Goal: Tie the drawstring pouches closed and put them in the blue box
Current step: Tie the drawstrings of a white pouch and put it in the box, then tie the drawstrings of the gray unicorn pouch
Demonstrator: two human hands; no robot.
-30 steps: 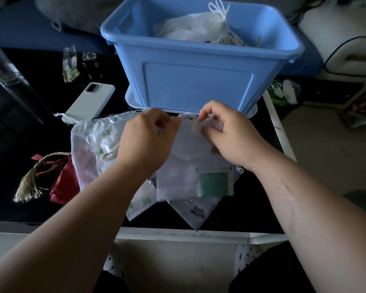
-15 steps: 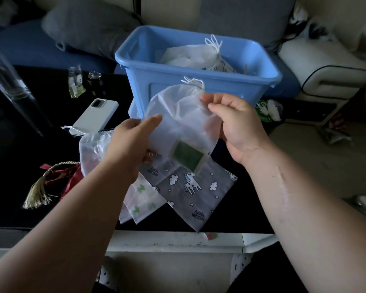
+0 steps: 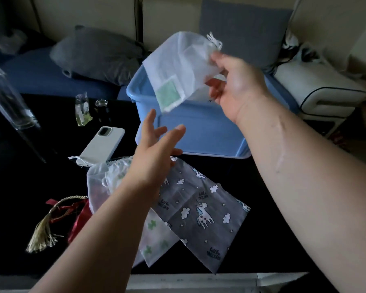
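While the right hand [image 3: 235, 85] pinches the white pouch [image 3: 178, 66] at its tied neck, its body slants down toward the spread, empty left hand [image 3: 154, 153], over the blue box [image 3: 199, 127].

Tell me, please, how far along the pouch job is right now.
Done: the drawstring on the white pouch looks knotted. In hand: the right hand holds it over the blue box; the left hand is open. Left: the unicorn pouch, clover pouch and red pouch lie on the table.
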